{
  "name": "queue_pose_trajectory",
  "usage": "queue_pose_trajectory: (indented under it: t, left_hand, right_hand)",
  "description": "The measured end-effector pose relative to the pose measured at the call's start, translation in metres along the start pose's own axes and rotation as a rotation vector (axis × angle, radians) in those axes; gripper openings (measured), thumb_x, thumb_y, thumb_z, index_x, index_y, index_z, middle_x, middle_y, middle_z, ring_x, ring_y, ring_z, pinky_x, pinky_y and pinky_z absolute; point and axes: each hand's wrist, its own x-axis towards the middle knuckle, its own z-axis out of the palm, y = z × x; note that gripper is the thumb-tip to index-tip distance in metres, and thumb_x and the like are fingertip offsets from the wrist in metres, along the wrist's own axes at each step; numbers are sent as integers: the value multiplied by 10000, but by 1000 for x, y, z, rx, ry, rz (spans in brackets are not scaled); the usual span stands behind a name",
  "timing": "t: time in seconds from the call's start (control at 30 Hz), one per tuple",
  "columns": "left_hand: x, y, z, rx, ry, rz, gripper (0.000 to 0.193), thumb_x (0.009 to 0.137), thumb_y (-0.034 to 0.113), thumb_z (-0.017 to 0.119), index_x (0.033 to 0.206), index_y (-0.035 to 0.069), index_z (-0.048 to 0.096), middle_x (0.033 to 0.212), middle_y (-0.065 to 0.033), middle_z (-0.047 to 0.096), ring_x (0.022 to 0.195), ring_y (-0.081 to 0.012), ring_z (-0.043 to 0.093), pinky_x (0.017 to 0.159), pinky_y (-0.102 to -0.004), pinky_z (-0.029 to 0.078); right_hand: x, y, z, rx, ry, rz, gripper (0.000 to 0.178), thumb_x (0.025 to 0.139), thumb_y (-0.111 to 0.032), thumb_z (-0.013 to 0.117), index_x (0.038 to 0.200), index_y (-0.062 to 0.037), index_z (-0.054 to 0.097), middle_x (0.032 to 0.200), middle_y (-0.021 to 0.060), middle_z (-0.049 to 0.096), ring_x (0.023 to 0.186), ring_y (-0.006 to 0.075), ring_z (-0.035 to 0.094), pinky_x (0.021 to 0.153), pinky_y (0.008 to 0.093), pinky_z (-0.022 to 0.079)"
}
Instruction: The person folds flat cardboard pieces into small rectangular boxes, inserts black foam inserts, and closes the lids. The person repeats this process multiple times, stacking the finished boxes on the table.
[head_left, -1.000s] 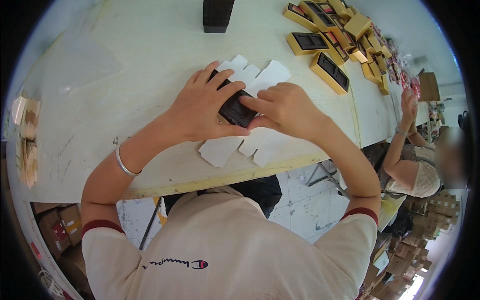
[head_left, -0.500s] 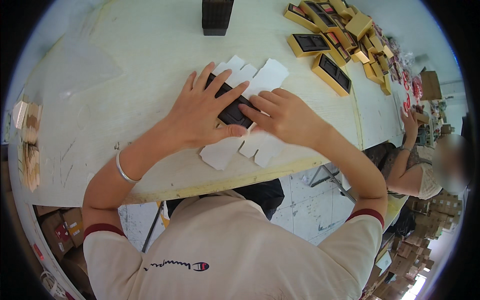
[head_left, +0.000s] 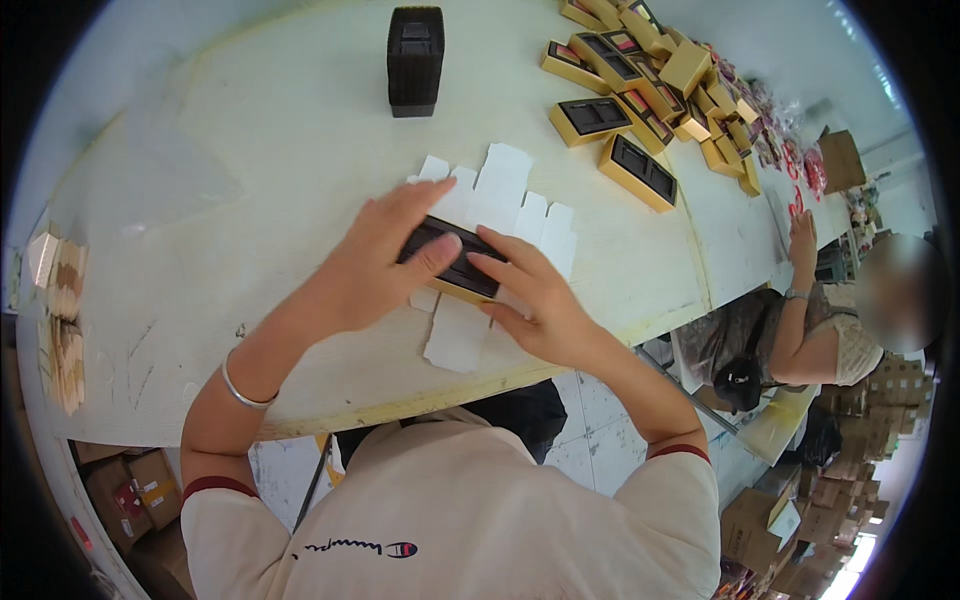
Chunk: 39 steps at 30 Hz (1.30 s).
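Note:
A small gold box (head_left: 464, 291) with a black insert tray (head_left: 462, 262) in its top lies tilted in front of me, one end toward each hand. My left hand (head_left: 388, 250) grips the box's left end, its thumb across the black tray. At the right end, my right hand (head_left: 532, 298) curls its fingers over the tray's edge and rests its thumb on the near side. Under the box and my hands are white cardboard pieces with cut flaps (head_left: 503, 180); my hands hide their middle.
A stack of black trays (head_left: 415, 65) stands at the back. Several gold boxes (head_left: 638, 172) with black inserts are piled at the far right. Folded cardboard pieces (head_left: 66, 270) sit at the left edge. Another person's hand (head_left: 803, 238) is at the table's right side.
My left hand, spread over the tray before, now grips the left end. The right hand has moved from pressing on the tray to the right end. The box's gold near side now shows.

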Motion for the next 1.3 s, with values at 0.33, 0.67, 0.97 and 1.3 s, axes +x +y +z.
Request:
queue_pose_trajectory:
  t: [0.33,0.67,0.97,1.3]
  left_hand:
    - [-10,-31,14,616,-135,260,728,801,503,635,1372,99,434,1457,-206,315,1381,-384,225,1119,-540,159]
    - [-48,9,45,676,-119,205,738,733,559,659,1279,81,526,1289,-185,483,1141,-321,472,1011,-483,317]
    - [-68,-15,49,828,12,568,441,713,310,714,1022,18,600,986,-106,591,872,-240,560,797,-337,462]
    - [-55,0,58,750,-5,482,185,805,206,644,749,50,563,656,-42,527,607,-187,541,480,-284,444]
  right_hand:
    - [7,114,-185,-590,224,169,593,732,-27,713,1288,-103,522,1393,128,431,1274,317,420,1065,382,338]
    - [179,53,-42,-654,141,-276,422,850,-155,642,1250,-79,528,1295,132,520,1148,324,516,933,397,449]
    - [145,34,-22,-394,205,-293,312,806,-155,669,1090,-44,600,1116,147,598,1003,323,575,832,407,478]
    - [-37,-32,-6,-209,-16,-4,285,746,-108,715,987,3,612,978,147,614,937,320,585,787,390,464]
